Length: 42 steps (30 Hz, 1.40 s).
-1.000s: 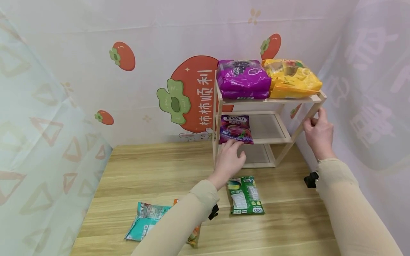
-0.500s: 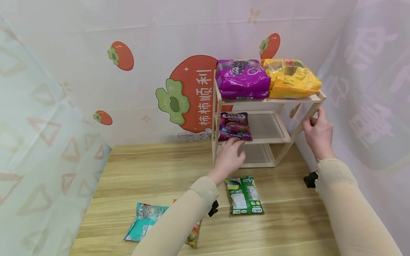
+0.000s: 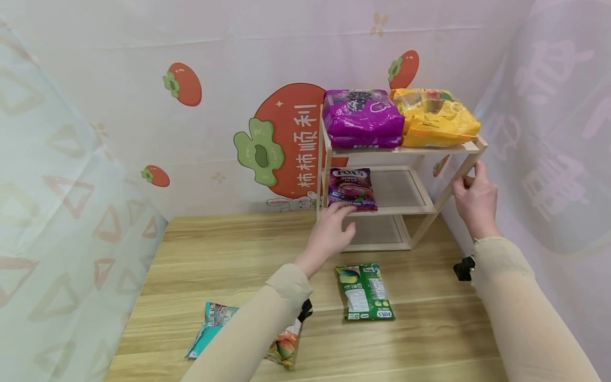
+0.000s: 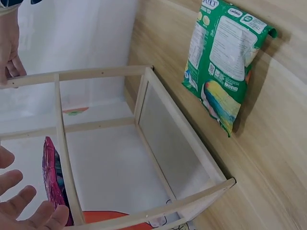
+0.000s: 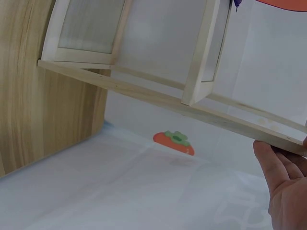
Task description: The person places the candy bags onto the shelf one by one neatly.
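Note:
A three-tier wooden rack (image 3: 403,210) stands at the back right of the table. On its middle shelf, at the left, lies a dark purple FOX'S berries candy bag (image 3: 352,188). My left hand (image 3: 329,233) is in front of that bag's lower edge, fingers loosely bent and holding nothing; the left wrist view shows the fingers (image 4: 21,196) spread near the bag's magenta edge (image 4: 50,177). I cannot tell whether the fingertips touch the shelf edge. With my right hand (image 3: 477,201) I grip the rack's right front post (image 5: 230,122), thumb and fingers on either side of it.
A purple bag (image 3: 363,119) and a yellow bag (image 3: 436,119) fill the top shelf. On the table (image 3: 215,254) lie a green FOX'S bag (image 3: 365,292), a teal bag (image 3: 207,331) and an orange bag (image 3: 286,345), the last two partly under my left sleeve. Printed curtains enclose the back and sides.
The berries bag has shifted slightly back on the shelf. My left hand has then drawn away from it, down and to the left. My right hand keeps its place on the post.

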### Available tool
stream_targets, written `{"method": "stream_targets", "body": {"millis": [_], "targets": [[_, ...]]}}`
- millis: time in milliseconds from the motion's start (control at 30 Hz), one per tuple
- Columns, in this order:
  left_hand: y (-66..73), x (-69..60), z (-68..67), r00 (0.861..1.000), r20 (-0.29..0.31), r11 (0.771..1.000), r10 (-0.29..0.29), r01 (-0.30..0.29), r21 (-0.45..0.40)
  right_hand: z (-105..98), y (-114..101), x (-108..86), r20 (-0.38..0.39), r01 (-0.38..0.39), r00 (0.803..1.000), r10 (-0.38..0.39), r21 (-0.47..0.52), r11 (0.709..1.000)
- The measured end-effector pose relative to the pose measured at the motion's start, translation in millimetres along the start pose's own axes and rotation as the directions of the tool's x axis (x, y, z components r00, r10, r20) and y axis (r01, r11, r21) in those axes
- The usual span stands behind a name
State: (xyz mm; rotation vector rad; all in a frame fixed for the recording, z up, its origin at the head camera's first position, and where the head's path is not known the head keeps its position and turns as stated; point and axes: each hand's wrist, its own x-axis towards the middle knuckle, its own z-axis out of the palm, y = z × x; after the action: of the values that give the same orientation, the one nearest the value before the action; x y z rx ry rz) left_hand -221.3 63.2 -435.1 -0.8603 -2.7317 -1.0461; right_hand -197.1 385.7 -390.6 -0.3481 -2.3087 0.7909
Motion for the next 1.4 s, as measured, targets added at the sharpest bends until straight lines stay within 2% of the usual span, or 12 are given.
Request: {"method": "stream_targets", "body": {"millis": [333, 600, 833, 1000, 1267, 1400], "targets": [[-11.8, -2.1, -18.4, 0.995, -0.087, 0.998, 0.048, -0.052, -0.041, 0, 1, 0.6, 0.006, 0.001, 1.000, -0.001, -0.005, 1.000], [-14.9, -3.3, -30.5, 0.991, -0.131, 0.997, 0.028, -0.037, -0.065, 0, 0, 0.6, 0.004, 0.001, 1.000, -0.001, -0.005, 1.000], [-19.3, -1.3, -35.9, 0.972, -0.229, 0.995, 0.058, -0.074, -0.064, 0, 2, 1.4, 0.007, -0.002, 1.000, 0.002, 0.000, 1.000], [-21.5, 0.7, -38.9, 0.955, -0.289, 0.990, 0.066, -0.098, -0.101, 0, 3, 1.7, 0.015, -0.007, 1.000, 0.007, 0.002, 1.000], [-20.6, 5.0, -45.7, 0.955, -0.297, 0.983, 0.013, -0.066, -0.170, 0, 2, 1.0, 0.026, -0.025, 0.999, 0.025, -0.001, 1.000], [-21.4, 6.4, -46.7, 0.954, -0.300, 0.979, 0.010, -0.070, -0.191, -1, 1, 1.5, 0.025, -0.024, 0.999, 0.025, -0.008, 1.000]]}}
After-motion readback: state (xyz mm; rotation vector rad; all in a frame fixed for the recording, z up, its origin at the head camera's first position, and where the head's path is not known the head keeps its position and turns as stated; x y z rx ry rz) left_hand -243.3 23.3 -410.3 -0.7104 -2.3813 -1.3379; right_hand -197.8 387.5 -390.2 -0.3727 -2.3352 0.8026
